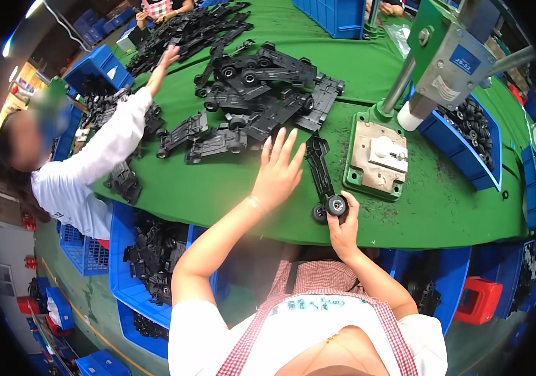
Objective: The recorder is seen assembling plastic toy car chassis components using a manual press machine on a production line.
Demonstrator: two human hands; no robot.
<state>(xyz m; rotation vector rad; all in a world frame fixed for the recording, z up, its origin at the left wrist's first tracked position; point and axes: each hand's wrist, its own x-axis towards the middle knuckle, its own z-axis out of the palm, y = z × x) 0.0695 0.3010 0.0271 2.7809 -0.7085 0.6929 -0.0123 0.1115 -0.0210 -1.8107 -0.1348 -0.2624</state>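
My right hand [344, 233] grips a black toy car chassis [322, 172] by its wheeled end. Two wheels show at that near end, and the chassis points away from me over the green tabletop. My left hand [278, 169] is stretched out with its fingers spread, just left of the chassis. Beyond its fingertips lies a heap of black toy car chassis [274, 113], several with wheels fitted. To the right of the held chassis stands a green hand press [418, 56] with a metal base plate [363, 153]. A white block [386, 153] sits on that plate.
A blue bin of black wheels [468, 125] stands right of the press. At the left, a co-worker in a white sleeve [114, 128] reaches over the table towards more chassis [199, 37]. Blue bins of black parts [149, 257] stand below the table edge, and a red stool [478, 301] at lower right.
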